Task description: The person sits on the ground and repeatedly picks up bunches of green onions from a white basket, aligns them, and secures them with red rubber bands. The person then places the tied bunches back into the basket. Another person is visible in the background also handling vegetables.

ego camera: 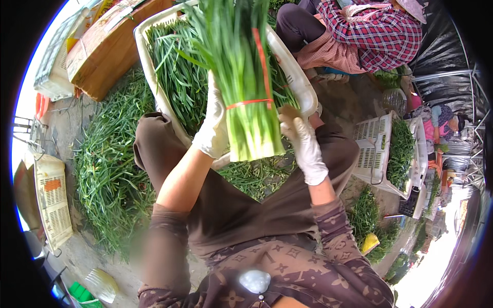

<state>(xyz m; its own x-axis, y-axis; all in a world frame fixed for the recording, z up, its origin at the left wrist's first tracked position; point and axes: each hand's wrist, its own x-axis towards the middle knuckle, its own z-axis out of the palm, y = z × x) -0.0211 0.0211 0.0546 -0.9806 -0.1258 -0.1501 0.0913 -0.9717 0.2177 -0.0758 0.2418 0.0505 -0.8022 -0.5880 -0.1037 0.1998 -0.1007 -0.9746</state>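
Note:
A thick bunch of Chinese chives hangs before me, pale cut stems towards me and dark leaves pointing away. A red tie circles it, with a long loose tail lying up the right side. My left hand, in a white glove, grips the bunch from its left side; the fingers are hidden behind the stems. On the other side my right hand, also white-gloved, has its blurred fingertips beside the stems. Whether they touch is unclear. Below the bunch, a white plastic crate holds more chives.
Loose chive leaves are heaped on the floor at left. A cardboard box and a white crate stand beyond. At right are another chive-filled crate and a seated person in a checked shirt. Other people work farther off.

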